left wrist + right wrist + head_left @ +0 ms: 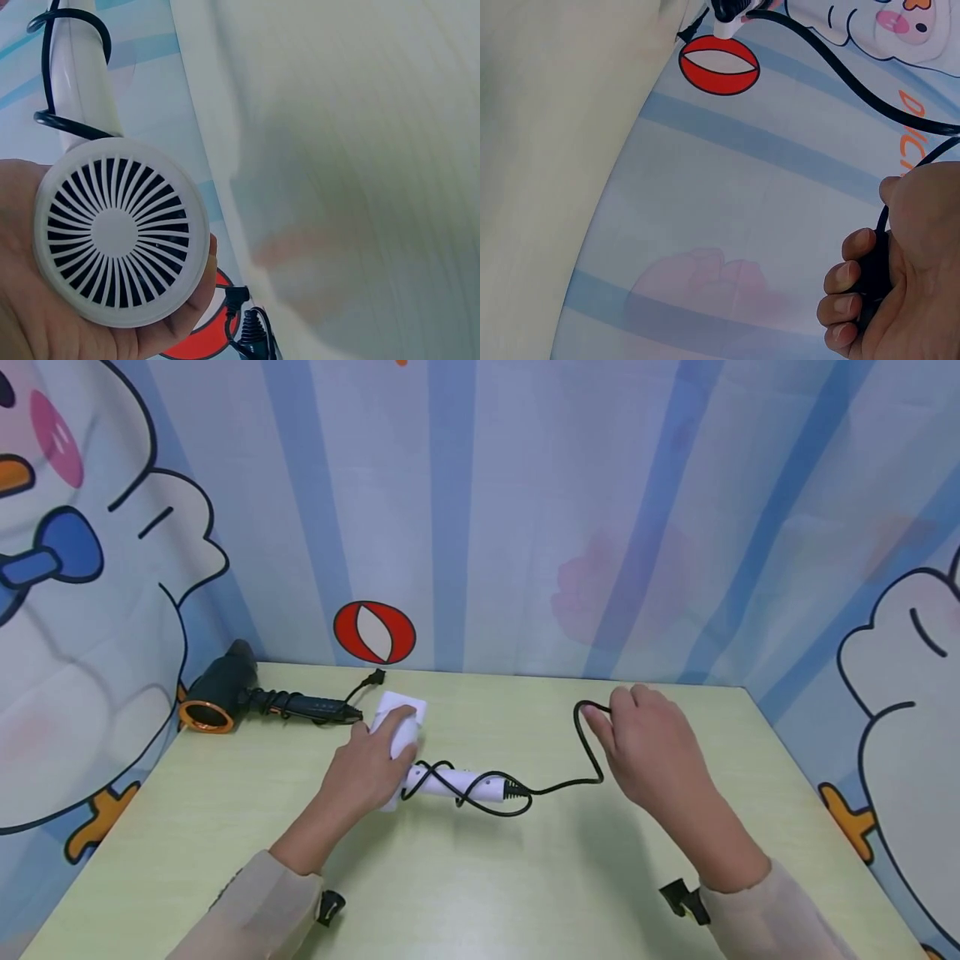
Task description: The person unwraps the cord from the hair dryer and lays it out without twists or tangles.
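Observation:
A white hair dryer is in my left hand, which grips it round the body. Its handle points right, with the black cord looped loosely about it. The left wrist view shows the round slatted vent against the palm, with fingertips at its far edge. Farther right, my right hand holds the other end of the cord above the table. In the right wrist view, curled fingers wrap a black plug, mostly hidden by the palm.
A black hair dryer with an orange-rimmed end lies at the table's back left, its cord wound round the handle and its plug sticking up. The pale table meets a printed cloth backdrop behind and at both sides.

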The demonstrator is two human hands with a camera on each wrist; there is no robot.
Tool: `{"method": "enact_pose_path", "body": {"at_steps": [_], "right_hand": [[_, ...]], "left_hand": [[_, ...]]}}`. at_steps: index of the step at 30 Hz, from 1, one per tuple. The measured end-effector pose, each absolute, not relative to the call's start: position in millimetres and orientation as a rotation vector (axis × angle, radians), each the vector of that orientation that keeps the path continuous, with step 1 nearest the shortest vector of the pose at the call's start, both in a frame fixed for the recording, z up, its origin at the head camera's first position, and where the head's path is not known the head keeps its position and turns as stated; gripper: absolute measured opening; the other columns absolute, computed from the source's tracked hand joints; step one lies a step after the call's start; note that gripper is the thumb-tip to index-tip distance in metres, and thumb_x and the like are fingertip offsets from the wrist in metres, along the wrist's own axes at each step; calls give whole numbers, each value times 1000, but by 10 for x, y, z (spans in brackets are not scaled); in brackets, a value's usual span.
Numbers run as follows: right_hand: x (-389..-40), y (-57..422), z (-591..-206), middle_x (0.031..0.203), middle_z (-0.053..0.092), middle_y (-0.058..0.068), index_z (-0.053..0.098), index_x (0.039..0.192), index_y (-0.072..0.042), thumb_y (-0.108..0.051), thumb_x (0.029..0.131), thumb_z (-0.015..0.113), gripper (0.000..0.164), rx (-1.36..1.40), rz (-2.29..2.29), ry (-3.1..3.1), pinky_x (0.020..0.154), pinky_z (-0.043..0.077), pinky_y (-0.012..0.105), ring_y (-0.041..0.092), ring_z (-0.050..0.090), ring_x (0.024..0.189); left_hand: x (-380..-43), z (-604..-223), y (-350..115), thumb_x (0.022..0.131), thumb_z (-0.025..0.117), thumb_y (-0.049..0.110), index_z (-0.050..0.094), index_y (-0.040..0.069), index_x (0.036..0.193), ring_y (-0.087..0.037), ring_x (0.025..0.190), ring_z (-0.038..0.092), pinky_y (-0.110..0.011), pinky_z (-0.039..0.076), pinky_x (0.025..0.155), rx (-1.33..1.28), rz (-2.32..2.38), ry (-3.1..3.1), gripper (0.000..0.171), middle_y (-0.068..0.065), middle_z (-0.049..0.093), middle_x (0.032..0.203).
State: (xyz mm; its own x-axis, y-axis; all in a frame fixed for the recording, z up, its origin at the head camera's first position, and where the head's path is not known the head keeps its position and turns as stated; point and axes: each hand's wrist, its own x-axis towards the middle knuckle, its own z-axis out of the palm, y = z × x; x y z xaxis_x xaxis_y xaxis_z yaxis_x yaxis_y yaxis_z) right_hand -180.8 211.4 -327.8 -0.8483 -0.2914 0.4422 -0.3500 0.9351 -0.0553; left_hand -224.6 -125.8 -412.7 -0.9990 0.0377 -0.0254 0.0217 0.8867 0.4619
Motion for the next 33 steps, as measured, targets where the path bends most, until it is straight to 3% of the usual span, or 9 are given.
{"method": "enact_pose_path", "body": {"at_steps": [24, 33], "right_hand": [[-1307, 1960, -3553, 69, 28, 1, 36, 73, -12, -40, 103, 55, 46, 530, 118, -2586, 60, 25, 31, 18, 25, 60], [-1159, 1902, -3668, 72, 28, 3, 37, 74, -10, -59, 107, 18, 62, 484, 47, -2548, 62, 24, 32, 21, 27, 65]], "left_hand": [[-2240, -4086, -1280, 102, 52, 43, 35, 31, 155, -32, 73, 56, -35, 48, 52, 46, 746, 3026, 57, -26, 46, 113], [-2252, -4077, -1274, 102, 52, 42, 34, 32, 155, -33, 74, 56, -35, 48, 52, 57, 745, 3030, 57, -26, 47, 114]]}}
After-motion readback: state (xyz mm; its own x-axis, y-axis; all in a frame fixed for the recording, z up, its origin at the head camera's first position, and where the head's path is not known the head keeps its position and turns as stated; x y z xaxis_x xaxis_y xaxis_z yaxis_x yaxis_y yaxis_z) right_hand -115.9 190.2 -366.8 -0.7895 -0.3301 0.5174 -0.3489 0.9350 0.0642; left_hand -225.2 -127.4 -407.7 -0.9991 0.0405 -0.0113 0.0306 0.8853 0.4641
